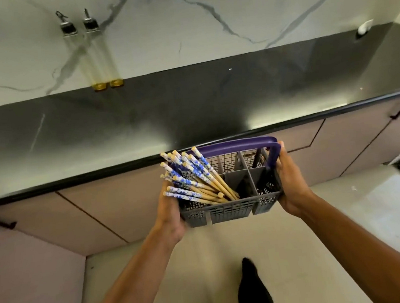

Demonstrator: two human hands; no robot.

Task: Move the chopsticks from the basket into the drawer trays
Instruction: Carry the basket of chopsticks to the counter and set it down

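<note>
Basket (232, 208): grey mesh, purple handle (237, 145) — held in the air just before the bench (141, 123) edge.
Chopsticks (194, 179): bundled in the basket's left compartments, long axes slanted — patterned blue-white ends up and left, plain wooden tips down and right.
Left hand (169, 213): fingers curled round the basket's left wall.
Right hand (290, 186): gripping the right wall, by the handle's end.
Drawers (355, 140): closed, under the bench.
</note>
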